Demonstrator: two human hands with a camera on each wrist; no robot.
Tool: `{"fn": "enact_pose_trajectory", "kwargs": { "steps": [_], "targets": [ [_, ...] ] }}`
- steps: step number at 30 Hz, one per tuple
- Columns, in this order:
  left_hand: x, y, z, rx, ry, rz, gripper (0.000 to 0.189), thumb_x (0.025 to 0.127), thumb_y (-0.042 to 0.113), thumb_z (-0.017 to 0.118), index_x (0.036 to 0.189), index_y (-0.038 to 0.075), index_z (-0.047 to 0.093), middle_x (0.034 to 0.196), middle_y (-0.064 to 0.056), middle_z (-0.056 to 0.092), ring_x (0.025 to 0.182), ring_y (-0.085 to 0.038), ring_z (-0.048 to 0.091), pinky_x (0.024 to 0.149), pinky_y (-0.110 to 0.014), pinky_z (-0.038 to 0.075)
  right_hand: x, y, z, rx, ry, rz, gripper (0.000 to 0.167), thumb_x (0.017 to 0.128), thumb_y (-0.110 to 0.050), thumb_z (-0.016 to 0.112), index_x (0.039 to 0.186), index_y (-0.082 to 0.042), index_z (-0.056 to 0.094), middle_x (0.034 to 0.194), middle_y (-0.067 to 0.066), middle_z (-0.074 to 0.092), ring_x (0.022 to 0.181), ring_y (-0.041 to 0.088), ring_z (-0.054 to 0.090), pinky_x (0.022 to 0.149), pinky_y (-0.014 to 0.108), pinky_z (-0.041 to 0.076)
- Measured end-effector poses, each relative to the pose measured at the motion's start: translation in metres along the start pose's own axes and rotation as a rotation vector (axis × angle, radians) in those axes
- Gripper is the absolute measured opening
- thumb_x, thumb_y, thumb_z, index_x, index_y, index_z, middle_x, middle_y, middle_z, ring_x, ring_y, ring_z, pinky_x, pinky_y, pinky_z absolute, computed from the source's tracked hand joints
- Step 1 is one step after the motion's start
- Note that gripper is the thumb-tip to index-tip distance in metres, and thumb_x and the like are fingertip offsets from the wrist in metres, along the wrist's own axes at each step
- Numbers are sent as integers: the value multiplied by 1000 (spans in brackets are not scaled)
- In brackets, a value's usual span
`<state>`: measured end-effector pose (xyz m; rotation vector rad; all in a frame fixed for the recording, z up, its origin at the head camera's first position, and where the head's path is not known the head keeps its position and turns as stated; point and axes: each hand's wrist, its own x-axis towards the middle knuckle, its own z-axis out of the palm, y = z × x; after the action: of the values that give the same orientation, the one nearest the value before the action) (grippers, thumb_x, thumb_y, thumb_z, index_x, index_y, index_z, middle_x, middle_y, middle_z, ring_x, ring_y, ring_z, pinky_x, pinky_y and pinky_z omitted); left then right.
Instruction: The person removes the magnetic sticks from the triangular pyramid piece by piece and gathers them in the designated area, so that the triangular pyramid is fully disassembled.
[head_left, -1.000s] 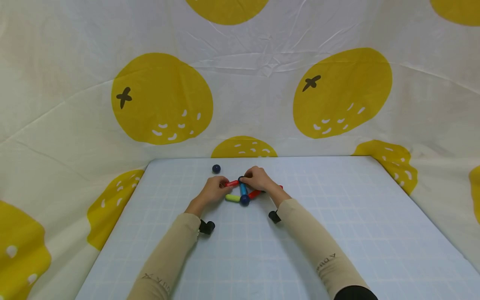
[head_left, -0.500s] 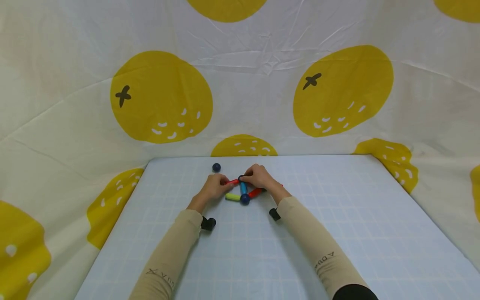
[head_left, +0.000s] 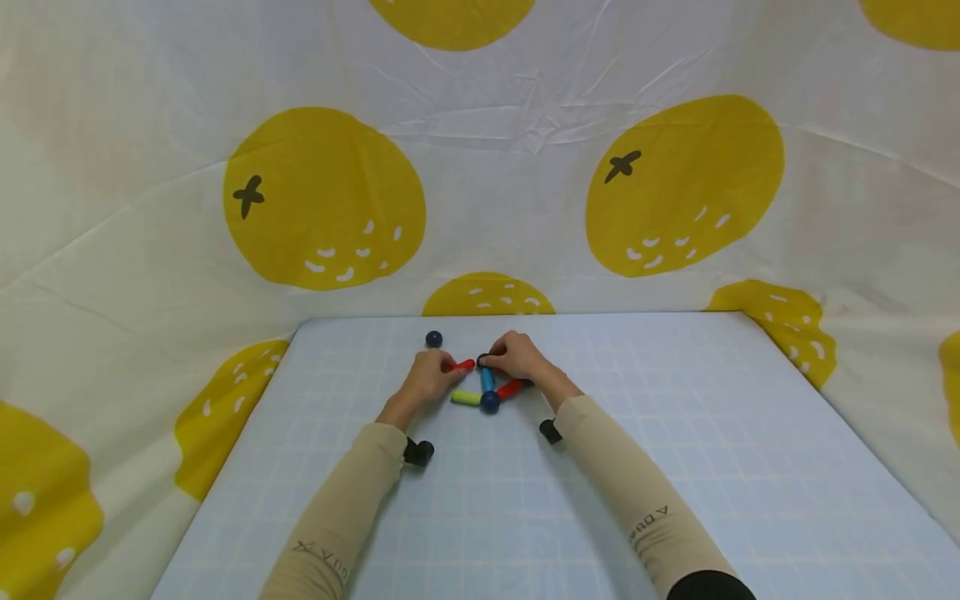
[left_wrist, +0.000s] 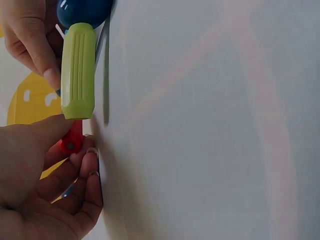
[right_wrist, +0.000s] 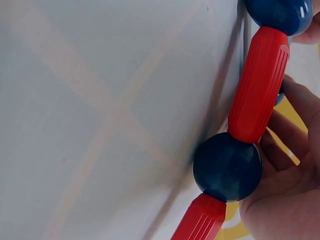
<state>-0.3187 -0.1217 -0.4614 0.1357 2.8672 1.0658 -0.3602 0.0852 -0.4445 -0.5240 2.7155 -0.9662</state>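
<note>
In the head view, my left hand (head_left: pixel 429 375) pinches a short red rod (head_left: pixel 463 365) between thumb and fingers. My right hand (head_left: pixel 517 354) grips a dark blue ball (head_left: pixel 483 361) at the far end of a light blue rod (head_left: pixel 487 380). That rod runs to a nearer blue ball (head_left: pixel 490 402), which also bears a yellow-green rod (head_left: pixel 466 398) on its left and a red rod (head_left: pixel 512 388) on its right. In the right wrist view this ribbed red rod (right_wrist: pixel 259 85) joins another blue ball (right_wrist: pixel 228 167), with a second red rod (right_wrist: pixel 201 220) beyond.
A loose dark blue ball (head_left: pixel 433 339) lies behind my left hand near the table's back edge. The pale checked table (head_left: pixel 480 508) spreads around. A white cloth (head_left: pixel 510 183) with yellow fruit prints hangs behind it.
The left hand's red rod has drawn slightly left, so a small gap shows between its tip and the ball in my right hand. The right hand stays almost still.
</note>
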Motion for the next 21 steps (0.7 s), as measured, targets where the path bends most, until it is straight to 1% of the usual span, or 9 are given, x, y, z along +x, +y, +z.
{"fn": "enact_pose_trajectory", "kwargs": {
  "steps": [4, 10, 15, 21],
  "targets": [
    [-4, -2, -3, -4, 23, 8, 25, 97, 28, 72, 102, 3, 75, 92, -7, 68, 86, -23, 58, 81, -37, 52, 0, 0, -1, 4, -6, 3, 34, 99, -31, 70, 117, -4, 76, 113, 10, 72, 96, 21, 60, 89, 37, 53],
    [-13, -6, -16, -29, 43, -4, 24, 97, 25, 73, 108, 4, 74, 99, -9, 66, 92, -26, 57, 86, -39, 52, 0, 1, -2, 4, -2, -11, 33, 99, -29, 70, 117, -3, 75, 112, 10, 73, 96, 22, 61, 89, 37, 53],
    [-20, -22, -31, -21, 75, 9, 24, 95, 22, 75, 108, 2, 73, 98, -10, 68, 92, -27, 57, 85, -40, 51, 1, 2, -1, -12, 1, -24, 34, 99, -30, 70, 117, -3, 76, 113, 10, 74, 96, 22, 62, 88, 36, 53],
    [-30, -49, -52, 8, 118, 18, 25, 95, 22, 75, 106, 0, 73, 95, -12, 69, 90, -27, 58, 83, -40, 50, 0, 1, 1, -22, 3, -27, 34, 98, -31, 70, 117, -3, 76, 113, 11, 74, 97, 21, 64, 88, 36, 54]
  ]
}}
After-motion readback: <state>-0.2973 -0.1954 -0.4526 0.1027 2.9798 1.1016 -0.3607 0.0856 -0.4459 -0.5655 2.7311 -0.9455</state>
